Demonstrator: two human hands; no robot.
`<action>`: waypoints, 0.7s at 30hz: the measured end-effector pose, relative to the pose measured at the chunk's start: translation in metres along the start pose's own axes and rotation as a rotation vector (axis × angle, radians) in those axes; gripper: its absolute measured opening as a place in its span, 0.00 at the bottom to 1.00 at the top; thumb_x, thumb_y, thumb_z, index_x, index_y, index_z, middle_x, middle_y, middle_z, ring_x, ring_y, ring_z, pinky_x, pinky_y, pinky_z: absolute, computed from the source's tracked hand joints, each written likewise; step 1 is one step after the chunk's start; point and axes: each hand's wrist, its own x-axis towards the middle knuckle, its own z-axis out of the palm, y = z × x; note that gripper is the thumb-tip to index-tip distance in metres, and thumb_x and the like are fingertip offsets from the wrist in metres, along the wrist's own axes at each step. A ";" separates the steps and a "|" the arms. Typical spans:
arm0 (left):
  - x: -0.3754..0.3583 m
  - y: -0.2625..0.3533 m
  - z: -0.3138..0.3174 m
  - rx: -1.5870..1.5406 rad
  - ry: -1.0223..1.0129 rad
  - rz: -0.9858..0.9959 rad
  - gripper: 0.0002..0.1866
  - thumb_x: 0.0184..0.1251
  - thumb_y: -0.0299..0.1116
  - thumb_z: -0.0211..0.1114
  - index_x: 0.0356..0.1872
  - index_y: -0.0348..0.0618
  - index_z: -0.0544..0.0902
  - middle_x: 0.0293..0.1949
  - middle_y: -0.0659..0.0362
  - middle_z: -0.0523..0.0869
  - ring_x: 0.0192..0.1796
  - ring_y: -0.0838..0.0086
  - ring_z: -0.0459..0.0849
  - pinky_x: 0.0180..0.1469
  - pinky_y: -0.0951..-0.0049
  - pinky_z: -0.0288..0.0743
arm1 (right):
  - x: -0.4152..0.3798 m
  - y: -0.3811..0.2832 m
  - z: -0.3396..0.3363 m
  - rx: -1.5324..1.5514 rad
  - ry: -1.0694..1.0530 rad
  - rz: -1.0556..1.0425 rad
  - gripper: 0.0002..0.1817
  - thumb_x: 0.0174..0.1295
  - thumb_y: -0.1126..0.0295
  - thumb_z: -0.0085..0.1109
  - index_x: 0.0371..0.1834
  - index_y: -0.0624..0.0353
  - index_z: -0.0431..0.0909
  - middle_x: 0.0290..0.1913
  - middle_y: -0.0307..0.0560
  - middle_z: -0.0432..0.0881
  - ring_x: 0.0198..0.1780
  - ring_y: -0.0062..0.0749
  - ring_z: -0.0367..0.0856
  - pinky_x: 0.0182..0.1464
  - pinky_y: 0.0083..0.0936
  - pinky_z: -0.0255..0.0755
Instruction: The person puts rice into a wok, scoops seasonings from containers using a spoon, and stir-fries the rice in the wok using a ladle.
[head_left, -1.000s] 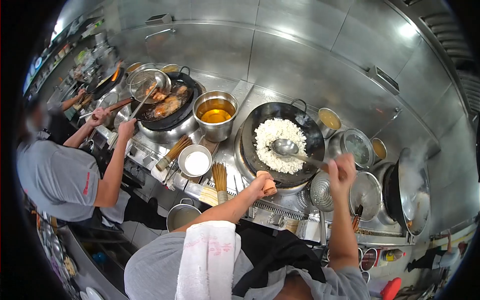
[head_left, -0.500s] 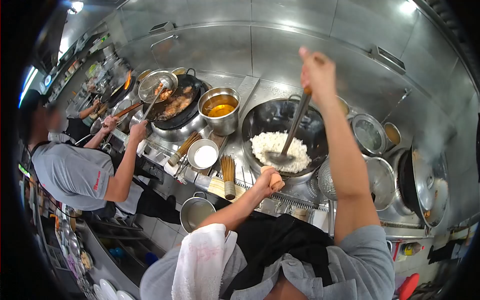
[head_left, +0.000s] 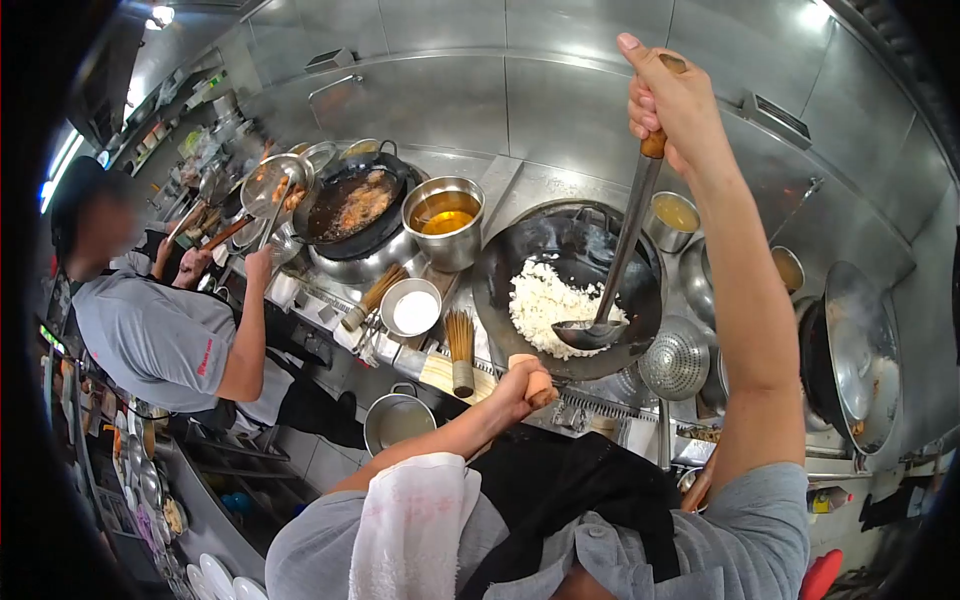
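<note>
Raised high at the upper right, my right hand (head_left: 672,105) is wrapped round the wooden handle of a long metal ladle (head_left: 628,235). The ladle's bowl rests on the right part of the white rice (head_left: 545,305) in a large dark wok (head_left: 500,250). My left hand (head_left: 515,388) grips a folded pinkish-orange cloth (head_left: 541,388) at the wok's near edge; the wok handle under it is not visible.
A co-worker (head_left: 165,325) at left holds a strainer (head_left: 268,186) near a wok of frying food (head_left: 350,205). An oil pot (head_left: 445,250), a bamboo brush (head_left: 460,345) and a white-filled bowl (head_left: 413,308) stand between the woks. A perforated ladle (head_left: 676,362) lies to the right.
My right hand and the ladle have moved right and up. The wok and rice have shifted slightly, with the rice more scattered. The co-worker's strainer has moved left. Another person's arm now shows at lower right.
</note>
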 end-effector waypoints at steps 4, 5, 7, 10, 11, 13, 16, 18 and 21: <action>0.061 0.004 0.012 -0.022 -0.093 -0.047 0.10 0.70 0.36 0.56 0.29 0.46 0.72 0.26 0.55 0.78 0.21 0.65 0.74 0.21 0.62 0.69 | -0.010 0.111 0.012 -0.057 0.036 -0.023 0.22 0.62 0.54 0.68 0.24 0.60 0.72 0.15 0.37 0.71 0.14 0.19 0.70 0.17 0.20 0.64; 0.077 -0.008 -0.014 -0.038 -0.199 0.008 0.10 0.70 0.37 0.56 0.30 0.46 0.73 0.27 0.55 0.79 0.22 0.65 0.75 0.23 0.62 0.72 | -0.013 0.129 0.006 -0.104 0.146 0.004 0.20 0.64 0.57 0.67 0.22 0.58 0.71 0.13 0.36 0.69 0.13 0.19 0.67 0.16 0.21 0.62; 0.050 -0.035 -0.045 0.010 -0.274 0.075 0.08 0.69 0.39 0.57 0.36 0.45 0.75 0.30 0.56 0.80 0.25 0.66 0.79 0.28 0.64 0.79 | -0.011 0.124 -0.019 -0.049 0.166 -0.010 0.20 0.64 0.59 0.66 0.21 0.57 0.70 0.13 0.36 0.69 0.12 0.18 0.66 0.15 0.20 0.61; 0.006 -0.051 -0.065 0.152 -0.253 0.051 0.13 0.69 0.42 0.55 0.42 0.42 0.74 0.32 0.54 0.81 0.30 0.63 0.84 0.32 0.61 0.81 | -0.005 0.094 -0.038 0.065 0.185 -0.027 0.20 0.65 0.61 0.65 0.19 0.55 0.67 0.13 0.34 0.67 0.12 0.17 0.63 0.15 0.20 0.57; 0.008 -0.045 -0.055 0.106 -0.215 0.057 0.12 0.68 0.40 0.55 0.41 0.42 0.74 0.32 0.53 0.81 0.28 0.62 0.83 0.32 0.60 0.81 | -0.004 0.080 -0.039 0.111 0.182 -0.018 0.21 0.65 0.62 0.64 0.19 0.54 0.66 0.13 0.33 0.65 0.12 0.17 0.62 0.14 0.20 0.56; 0.054 -0.022 -0.050 -0.062 -0.270 0.030 0.08 0.67 0.36 0.55 0.37 0.42 0.74 0.30 0.53 0.81 0.24 0.61 0.80 0.32 0.58 0.81 | 0.000 0.054 -0.037 0.113 0.145 -0.025 0.21 0.65 0.63 0.64 0.18 0.53 0.65 0.13 0.33 0.64 0.12 0.17 0.60 0.14 0.20 0.55; 0.100 0.012 -0.013 0.010 -0.119 0.066 0.10 0.71 0.38 0.56 0.33 0.43 0.73 0.25 0.55 0.78 0.23 0.63 0.80 0.25 0.57 0.82 | 0.004 0.007 -0.035 0.104 0.117 -0.107 0.21 0.65 0.64 0.65 0.18 0.53 0.64 0.13 0.33 0.63 0.11 0.17 0.59 0.15 0.20 0.54; 0.114 0.016 -0.012 0.018 -0.121 0.069 0.09 0.69 0.36 0.56 0.32 0.42 0.73 0.25 0.55 0.78 0.22 0.63 0.80 0.25 0.57 0.82 | 0.002 0.002 -0.046 0.116 0.078 -0.173 0.21 0.65 0.65 0.64 0.18 0.52 0.64 0.12 0.33 0.62 0.11 0.17 0.59 0.14 0.20 0.53; 0.135 0.023 -0.022 0.027 -0.177 0.045 0.05 0.65 0.32 0.58 0.34 0.43 0.72 0.27 0.53 0.79 0.21 0.61 0.80 0.25 0.56 0.82 | -0.003 0.119 -0.056 0.089 0.216 -0.175 0.21 0.67 0.68 0.60 0.17 0.52 0.62 0.12 0.33 0.62 0.11 0.17 0.60 0.13 0.20 0.53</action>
